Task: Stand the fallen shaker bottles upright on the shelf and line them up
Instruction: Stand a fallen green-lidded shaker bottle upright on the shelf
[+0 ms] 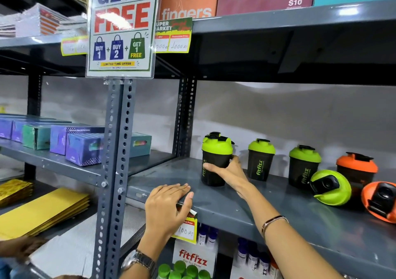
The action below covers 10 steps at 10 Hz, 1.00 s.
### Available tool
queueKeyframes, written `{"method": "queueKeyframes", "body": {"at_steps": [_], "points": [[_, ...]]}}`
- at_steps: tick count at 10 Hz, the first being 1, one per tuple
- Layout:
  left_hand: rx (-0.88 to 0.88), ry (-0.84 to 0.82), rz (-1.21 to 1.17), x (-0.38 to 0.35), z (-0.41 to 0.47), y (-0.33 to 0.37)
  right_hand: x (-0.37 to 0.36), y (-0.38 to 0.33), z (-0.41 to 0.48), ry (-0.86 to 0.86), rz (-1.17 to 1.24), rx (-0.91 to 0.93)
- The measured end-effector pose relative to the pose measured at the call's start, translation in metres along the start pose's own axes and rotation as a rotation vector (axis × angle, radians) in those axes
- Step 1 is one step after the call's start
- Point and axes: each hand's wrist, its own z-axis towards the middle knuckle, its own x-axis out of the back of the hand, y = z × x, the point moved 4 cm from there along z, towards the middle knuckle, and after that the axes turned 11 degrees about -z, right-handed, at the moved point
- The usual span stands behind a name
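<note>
Your right hand (230, 172) has its grip closed around the upright green-lidded black shaker bottle (216, 159) at the left of the grey metal shelf (246, 205). Your left hand (169, 205) rests flat on the edge, holding nothing. Three more stand upright; the fallen green-lidded shaker (330, 187) and fallen orange-lidded shaker (380, 201) remain.

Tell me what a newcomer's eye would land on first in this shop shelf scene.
First comes the big FREE offer sign hung on the rack post at upper left. Next, the lime-lidded shaker bottle standing on the grey shelf, gripped by the right hand, while the left hand rests on the shelf's front edge. At far right a green shaker and an orange shaker lie on their sides.
</note>
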Motion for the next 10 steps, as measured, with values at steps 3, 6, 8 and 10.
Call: {"method": "queueKeyframes", "body": {"at_steps": [3,6,8,10], "points": [[-0.005,0.013,0.018,0.0002,0.0001,0.0008,-0.0014,0.0029,0.0006,-0.017,-0.058,-0.006],[-0.016,0.034,0.032,0.0013,0.0001,0.0011,0.0009,0.0012,-0.0021,0.021,-0.088,0.029],[-0.023,0.039,0.04,0.0012,0.0,0.0019,0.001,0.0014,-0.0051,0.002,-0.132,0.039],[-0.031,0.041,0.037,0.0017,0.0002,0.0024,0.0012,-0.0002,-0.006,0.001,-0.134,0.039]]}}
